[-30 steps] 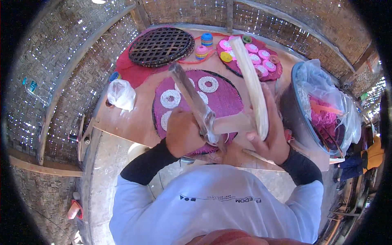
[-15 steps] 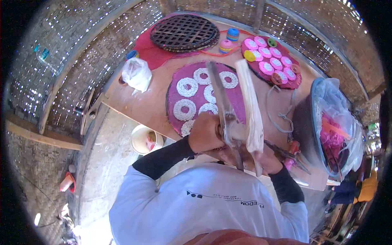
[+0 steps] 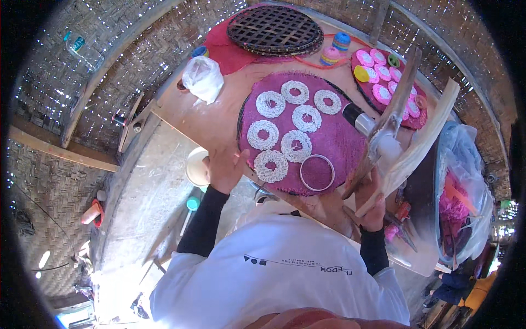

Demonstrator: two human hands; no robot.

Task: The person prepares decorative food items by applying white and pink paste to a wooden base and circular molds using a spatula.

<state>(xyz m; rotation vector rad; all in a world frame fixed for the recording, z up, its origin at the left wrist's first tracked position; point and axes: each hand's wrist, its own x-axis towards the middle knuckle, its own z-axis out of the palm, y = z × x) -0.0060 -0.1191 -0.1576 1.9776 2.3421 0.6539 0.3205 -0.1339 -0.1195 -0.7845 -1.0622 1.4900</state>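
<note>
The left hand [image 3: 223, 170] is at the left of the middle of the frame, by the front edge of the surface [image 3: 175, 116]. Its fingers are spread and it grips nothing that I can see; the fingertips are just beside the rim of a round purple tray [image 3: 346, 143], and whether they touch it I cannot tell. The right hand [image 3: 376, 216], right of the middle, grasps the lower part of a wooden tool [image 3: 419, 151]. This tool has 2 long bars, 1 darker and 1 pale, and it leans toward the upper right of the frame. At its left side is a black and silver cylinder [image 3: 358, 118]; I cannot tell if it is fixed to the tool.

On the purple tray, in the centre of the frame, lie 7 white rings [image 3: 252, 135] made of fine strands. Near the lower right of them lies 1 thin, pale hoop [image 3: 301, 171], flat on the tray. In the upper right of the frame, pink round pieces with white middles [image 3: 382, 94] lie on another tray. Dark lattice trays [image 3: 274, 30] are in the upper middle, and a white plastic bag [image 3: 203, 79] is in the upper left. At the right side is a dark tub [image 3: 422, 183] with clear plastic and a pink mass.
</note>
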